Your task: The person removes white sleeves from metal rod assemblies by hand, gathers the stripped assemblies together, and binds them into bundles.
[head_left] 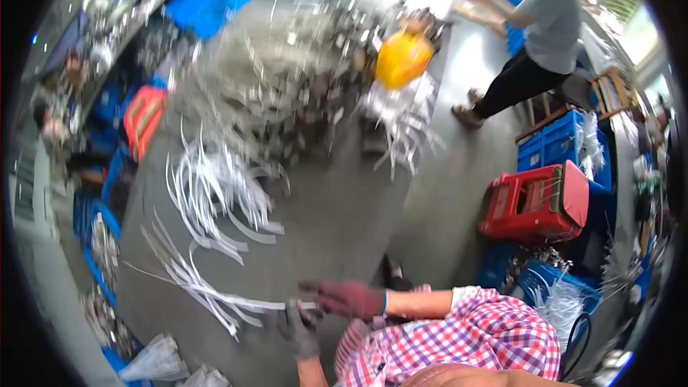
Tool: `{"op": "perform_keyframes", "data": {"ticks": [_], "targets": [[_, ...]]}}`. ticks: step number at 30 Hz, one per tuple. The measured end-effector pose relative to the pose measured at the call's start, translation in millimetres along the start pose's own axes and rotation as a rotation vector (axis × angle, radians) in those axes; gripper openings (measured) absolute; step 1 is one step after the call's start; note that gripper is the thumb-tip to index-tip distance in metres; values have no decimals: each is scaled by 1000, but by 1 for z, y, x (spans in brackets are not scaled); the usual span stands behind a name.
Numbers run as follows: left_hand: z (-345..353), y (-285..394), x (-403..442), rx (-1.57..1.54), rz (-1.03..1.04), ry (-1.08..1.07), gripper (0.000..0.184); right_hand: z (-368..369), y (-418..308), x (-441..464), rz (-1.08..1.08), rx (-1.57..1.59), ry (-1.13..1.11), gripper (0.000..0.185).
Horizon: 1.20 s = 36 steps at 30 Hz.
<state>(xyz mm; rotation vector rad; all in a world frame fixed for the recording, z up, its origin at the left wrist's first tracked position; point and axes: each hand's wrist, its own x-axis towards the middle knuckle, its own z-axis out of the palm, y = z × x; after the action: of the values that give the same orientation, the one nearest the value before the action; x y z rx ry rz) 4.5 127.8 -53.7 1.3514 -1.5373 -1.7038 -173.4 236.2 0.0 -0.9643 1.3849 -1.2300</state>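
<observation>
My left hand (297, 331), in a grey glove, is closed on white strips near the table's front edge. Just right of it, my right hand (349, 298), in a dark red glove, meets the strips' right end with its blurred fingers pressed together. The white strips (215, 295) run leftward from my hands and fan out on the grey table (322, 229). A larger heap of loose white strips (211, 197) lies behind them. Farther back, a blurred pile of clear and metallic pieces (287, 79) covers much of the table.
A yellow object (405, 59) sits by another white bundle (401, 122) at the back right. Red stool-like objects (537, 203) and blue crates (552, 145) stand right of the aisle. Another person (548, 21) is at the upper right. Clear bags (156, 360) lie at the lower left.
</observation>
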Motion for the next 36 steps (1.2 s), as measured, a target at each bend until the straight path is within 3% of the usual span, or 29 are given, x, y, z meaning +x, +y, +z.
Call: {"op": "perform_keyframes", "data": {"ticks": [2,5,8,9,11,12,13,14,18,19,20,21,22,23,24,25,27,30,34,35,36], "targets": [[-5,23,12,-445,-227,-43,25,-9,-4,25,-149,-154,87,48],[-45,19,53,-363,-198,52,28,-58,0,84,-64,-362,494,51],[-108,10,72,184,-68,160,28,-106,18,158,53,-707,842,50],[-143,-14,83,187,-60,161,28,-111,17,178,47,-702,846,50],[-196,-60,111,327,57,368,39,-119,17,210,222,-754,609,51],[-196,-60,116,326,63,363,39,-119,29,224,220,-755,618,51],[-192,-54,115,283,18,487,40,-115,49,235,164,-783,669,47],[-183,-40,108,240,-29,610,40,-111,55,237,109,-810,718,43],[-144,-52,129,127,222,319,45,-103,61,199,11,-549,756,33],[-50,55,82,-54,-88,270,45,-97,52,171,-148,-369,737,29],[-52,-8,110,-24,-75,-14,45,-87,50,142,-277,-165,694,26],[-29,-8,119,0,-161,65,45,-77,58,116,-220,-87,641,26],[18,1,131,325,229,-436,41,-67,65,94,-162,-3,580,25],[76,79,105,-216,-221,-360,41,-54,58,71,-29,56,546,24],[95,63,129,-309,-269,-502,42,-49,43,49,87,92,518,24],[116,100,111,-356,-223,-529,40,-44,37,28,144,176,484,22],[136,86,120,-320,-218,-663,33,-36,29,-5,260,261,466,21],[162,56,98,-438,-353,-578,25,-38,29,-65,369,292,467,19],[165,30,99,-223,-331,-490,25,-54,67,-150,452,-476,392,19],[156,29,106,-123,-135,-406,27,-57,73,-170,447,-469,379,19],[146,28,118,-22,65,-322,28,-61,79,-188,366,-687,342,20]]}}
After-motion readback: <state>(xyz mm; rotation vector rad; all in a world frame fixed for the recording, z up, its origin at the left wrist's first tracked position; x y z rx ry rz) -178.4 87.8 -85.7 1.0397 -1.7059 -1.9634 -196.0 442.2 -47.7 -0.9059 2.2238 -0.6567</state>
